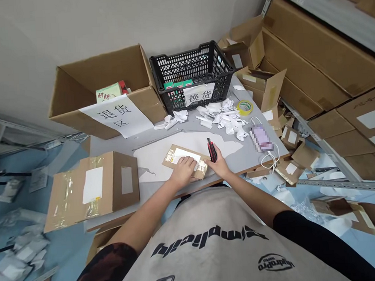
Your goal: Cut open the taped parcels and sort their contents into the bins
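A small taped cardboard box (188, 158) with a white label lies on the white sheet (153, 160) near the table's front edge. My left hand (183, 171) rests on top of its label, fingers curled; nothing shows inside them. A red and black utility knife (211, 150) is gripped in my right hand (220, 163), its tip pointing up and away from me. The fingers of that hand touch the right end of the box. Clear shiny tape covers both ends of the box.
Behind stand an open carton (101, 65) and a black plastic crate (195, 71), both holding small packages. Crumpled paper (221, 114), yellow tape (244, 107) and a phone (262, 137) with cable lie rightward. A larger carton (123, 183) sits left. Opened boxes and wrapping litter the floor.
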### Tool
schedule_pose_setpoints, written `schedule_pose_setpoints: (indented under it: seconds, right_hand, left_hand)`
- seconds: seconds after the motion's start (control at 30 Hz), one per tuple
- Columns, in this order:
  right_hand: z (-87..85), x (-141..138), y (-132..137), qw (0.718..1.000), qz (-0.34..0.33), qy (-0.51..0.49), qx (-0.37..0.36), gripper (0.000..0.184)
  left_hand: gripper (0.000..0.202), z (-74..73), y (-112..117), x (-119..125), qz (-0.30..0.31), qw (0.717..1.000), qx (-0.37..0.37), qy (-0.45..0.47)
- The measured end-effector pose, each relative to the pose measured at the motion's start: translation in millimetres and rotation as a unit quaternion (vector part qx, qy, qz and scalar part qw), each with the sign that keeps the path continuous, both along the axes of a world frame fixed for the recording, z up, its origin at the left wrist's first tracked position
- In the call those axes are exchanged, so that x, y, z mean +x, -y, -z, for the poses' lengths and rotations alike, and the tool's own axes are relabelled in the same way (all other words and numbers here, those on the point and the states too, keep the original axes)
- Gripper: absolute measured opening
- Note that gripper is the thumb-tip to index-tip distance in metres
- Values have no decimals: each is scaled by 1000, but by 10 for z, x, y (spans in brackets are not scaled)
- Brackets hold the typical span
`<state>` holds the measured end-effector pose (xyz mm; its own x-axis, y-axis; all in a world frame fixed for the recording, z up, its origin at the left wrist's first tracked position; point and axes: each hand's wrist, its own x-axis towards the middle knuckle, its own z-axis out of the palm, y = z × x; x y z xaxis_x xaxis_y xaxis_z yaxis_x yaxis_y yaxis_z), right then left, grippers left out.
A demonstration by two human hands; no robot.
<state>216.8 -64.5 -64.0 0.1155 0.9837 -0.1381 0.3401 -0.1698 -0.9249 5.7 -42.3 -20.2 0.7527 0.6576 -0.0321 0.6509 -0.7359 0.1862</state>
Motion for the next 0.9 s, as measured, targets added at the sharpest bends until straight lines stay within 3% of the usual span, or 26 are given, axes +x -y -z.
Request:
schedule_pose_setpoints:
  seconds: [0.2, 0.33, 0.53, 0.9]
  right_hand:
    - [-64, -155, -240, 998, -29, -16, 46, 86]
    - [-217, -48, -267, 993, -62, -81, -58, 69]
    - [-417, 417, 97, 964, -167, -138, -156, 59]
    - [-339, 398, 129, 952, -139, -152, -229, 54]
  left_hand:
    - [58, 8, -41, 17, -56, 998, -3, 11]
    - [56, 2, -58, 34, -104, 994, 9, 29]
    - [58, 16, -126, 68, -125, 991, 16, 42]
    - [52, 117, -130, 14, -145, 989, 28, 14]
